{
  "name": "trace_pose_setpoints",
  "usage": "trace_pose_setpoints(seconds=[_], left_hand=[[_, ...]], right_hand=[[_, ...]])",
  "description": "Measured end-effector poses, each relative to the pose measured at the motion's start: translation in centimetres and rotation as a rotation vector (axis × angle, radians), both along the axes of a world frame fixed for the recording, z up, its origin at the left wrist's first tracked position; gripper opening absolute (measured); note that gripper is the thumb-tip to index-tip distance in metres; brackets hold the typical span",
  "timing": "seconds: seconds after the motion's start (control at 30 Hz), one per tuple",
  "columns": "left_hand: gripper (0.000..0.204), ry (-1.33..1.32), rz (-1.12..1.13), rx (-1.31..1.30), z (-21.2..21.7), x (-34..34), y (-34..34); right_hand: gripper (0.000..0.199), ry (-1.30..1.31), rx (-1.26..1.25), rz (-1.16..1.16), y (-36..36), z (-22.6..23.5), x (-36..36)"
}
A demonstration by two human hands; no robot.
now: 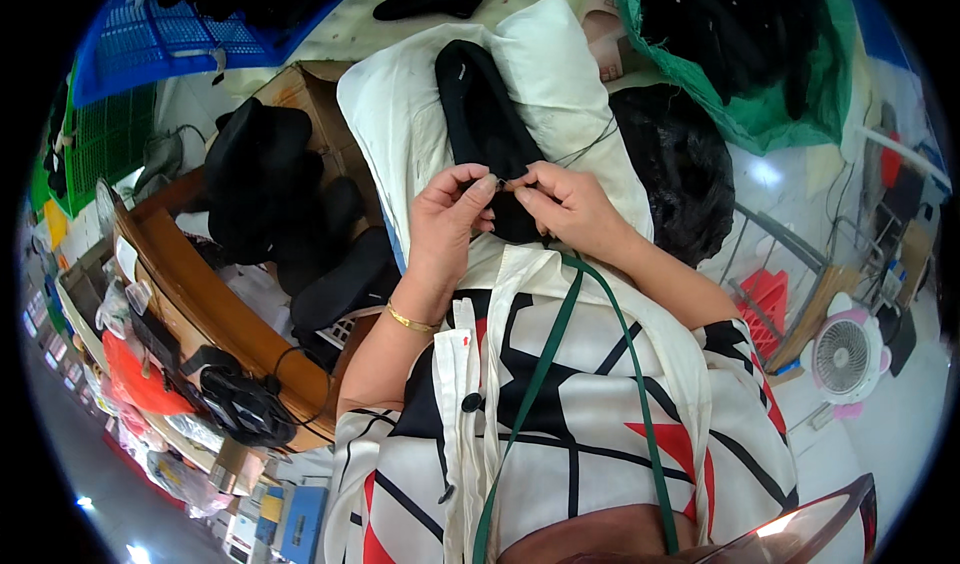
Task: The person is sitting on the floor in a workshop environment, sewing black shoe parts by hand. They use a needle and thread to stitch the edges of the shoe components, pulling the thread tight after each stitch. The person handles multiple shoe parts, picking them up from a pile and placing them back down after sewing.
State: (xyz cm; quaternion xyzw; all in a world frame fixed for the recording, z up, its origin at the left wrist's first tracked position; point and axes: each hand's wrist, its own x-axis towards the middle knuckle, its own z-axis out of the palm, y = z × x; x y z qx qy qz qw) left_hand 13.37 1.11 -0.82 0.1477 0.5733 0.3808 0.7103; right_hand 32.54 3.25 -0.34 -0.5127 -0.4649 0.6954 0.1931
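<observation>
A long black shoe [475, 104] lies on the white cushions [392, 114] in front of me, its near end toward my body. Over that near end, my left hand [447, 214] pinches thumb against forefinger. My right hand [578, 206] does the same close beside it, and the two sets of fingertips almost meet. Between them is a tiny dark thing, too small to name. Dark thread [590, 147] runs from near my right hand across the cushion to the right. The shoe's lower part is partly behind my fingers.
Black shoes [262, 169] are heaped left, beside a brown wooden piece of furniture [215, 299]. A green sack [740, 129] of black items stands far right, above a black plastic bag [675, 169]. A blue basket [165, 49] is far left; a white fan [848, 352] stands right.
</observation>
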Motion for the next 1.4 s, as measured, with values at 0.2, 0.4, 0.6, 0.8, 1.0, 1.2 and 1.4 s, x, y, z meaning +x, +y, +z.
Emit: trace_pose_setpoints(seconds=[0.2,0.4,0.6,0.8,1.0,1.2,1.4], left_hand=[[0.019,0.001,-0.063,0.034,-0.1,-0.2,-0.2],[0.019,0.062,-0.148,0.038,-0.7,-0.4,-0.4],[0.019,0.123,-0.17,0.077,-0.9,-0.3,-0.5],[0.02,0.137,-0.183,0.091,-1.2,-0.3,-0.6],[0.019,0.095,-0.156,0.087,-1.1,-0.3,-0.7],[0.018,0.107,-0.186,0.085,-1.2,-0.5,-0.6],[0.017,0.086,-0.207,0.088,-0.9,-0.5,-0.4]], right_hand=[[0.015,0.108,-0.115,-0.049,-0.7,-1.1,0.2],[0.016,0.076,-0.156,-0.032,-0.9,-1.5,0.1],[0.016,0.041,-0.161,-0.034,-0.7,-1.4,-0.1],[0.015,0.038,-0.149,0.005,-0.7,-1.7,0.2],[0.011,0.094,0.026,0.078,-0.4,-2.3,0.8],[0.011,0.156,-0.164,0.065,-0.5,-2.3,1.4],[0.019,0.164,-0.216,-0.009,-0.5,-2.2,0.2]])
